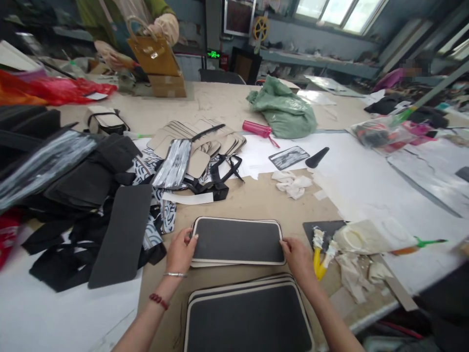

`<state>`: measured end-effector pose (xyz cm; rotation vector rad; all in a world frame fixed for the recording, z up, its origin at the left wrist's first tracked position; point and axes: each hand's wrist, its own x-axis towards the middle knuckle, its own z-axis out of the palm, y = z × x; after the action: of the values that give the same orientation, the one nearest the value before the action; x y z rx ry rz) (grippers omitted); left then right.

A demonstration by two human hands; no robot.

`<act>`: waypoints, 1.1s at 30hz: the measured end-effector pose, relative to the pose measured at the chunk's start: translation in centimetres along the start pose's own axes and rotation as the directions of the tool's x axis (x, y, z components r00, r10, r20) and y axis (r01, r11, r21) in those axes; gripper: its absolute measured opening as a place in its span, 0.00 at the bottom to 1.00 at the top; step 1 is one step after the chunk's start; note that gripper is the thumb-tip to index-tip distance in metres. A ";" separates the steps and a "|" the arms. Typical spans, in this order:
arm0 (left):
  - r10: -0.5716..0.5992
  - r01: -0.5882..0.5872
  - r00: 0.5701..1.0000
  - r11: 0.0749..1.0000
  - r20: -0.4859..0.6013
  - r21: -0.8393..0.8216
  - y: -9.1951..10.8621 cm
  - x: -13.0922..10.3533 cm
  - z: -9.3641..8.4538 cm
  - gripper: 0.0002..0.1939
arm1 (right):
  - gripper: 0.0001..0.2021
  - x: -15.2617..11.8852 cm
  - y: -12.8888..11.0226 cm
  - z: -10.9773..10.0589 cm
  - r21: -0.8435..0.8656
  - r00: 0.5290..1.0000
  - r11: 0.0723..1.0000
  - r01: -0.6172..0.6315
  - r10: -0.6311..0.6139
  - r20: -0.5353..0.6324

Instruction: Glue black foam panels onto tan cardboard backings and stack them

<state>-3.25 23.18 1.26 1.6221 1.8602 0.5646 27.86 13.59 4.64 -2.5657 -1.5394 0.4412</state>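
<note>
Head view: the left hand [182,250] and right hand [296,255] pinch opposite ends of 1 pale-edged black panel [238,242], fingers nearly closed. It lies over another panel [210,264], just beyond the larger stack [249,318]. Uneven pulling could skew the layers; a rightward forearm swing could knock the 2 white-crusted yellow tools [317,261], perhaps smearing something.

beyond grip: green plastic bag [287,110], bright pink cylinder [256,128] near it | beyond, slightly right of grip: crumpled white cloth [293,185] | right of grip: yellow-handled tool [323,269], whitish plastic container [381,234] | far beyond, left of grip: tan handbag [156,56] above cardboard box [168,86], red plastic bag [69,91]
</note>
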 end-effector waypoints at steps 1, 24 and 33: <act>0.001 -0.001 1.000 1.000 -0.010 0.001 0.1 0.0 0.0 0.17 | 0.11 -0.1 -0.1 0.0 -0.007 1.000 1.000 -0.003 0.003 0.007; 0.057 -0.090 0.979 0.982 -0.194 -0.165 2.2 -3.3 -2.0 0.14 | 0.18 1.2 -0.3 -1.5 0.556 0.983 0.824 -0.107 0.004 0.183; 0.050 0.496 0.786 0.543 0.616 -0.678 6.6 -11.3 3.2 0.16 | 0.24 -0.5 -2.1 -4.3 0.659 0.921 0.650 -0.378 0.190 0.340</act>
<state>4.58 12.91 5.08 0.7305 1.0310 0.5970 27.20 14.39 9.29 -2.1332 -0.7302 1.1696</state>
